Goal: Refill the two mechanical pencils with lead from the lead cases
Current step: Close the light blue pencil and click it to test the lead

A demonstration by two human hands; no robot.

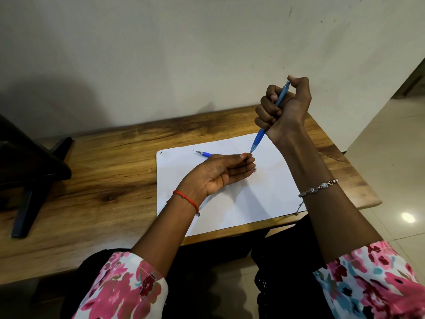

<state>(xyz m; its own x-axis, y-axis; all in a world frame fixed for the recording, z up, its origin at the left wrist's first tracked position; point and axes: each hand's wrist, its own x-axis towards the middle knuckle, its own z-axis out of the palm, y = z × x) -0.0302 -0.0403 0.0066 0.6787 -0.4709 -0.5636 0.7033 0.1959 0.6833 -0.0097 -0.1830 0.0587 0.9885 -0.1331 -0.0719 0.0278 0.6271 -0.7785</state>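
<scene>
My right hand is fisted around a blue mechanical pencil, held nearly upright with the thumb on its top end and the tip pointing down. My left hand lies palm-up on a white sheet of paper, fingers curled, their tips pinched right at the pencil's tip; whether they hold a lead I cannot tell. A second blue mechanical pencil lies on the paper behind my left hand, tip pointing left, mostly hidden by the hand. No lead case is visible.
The paper rests on a wooden table against a pale wall. A dark stand occupies the table's left side. The table's right edge drops to a tiled floor. My knees sit below the front edge.
</scene>
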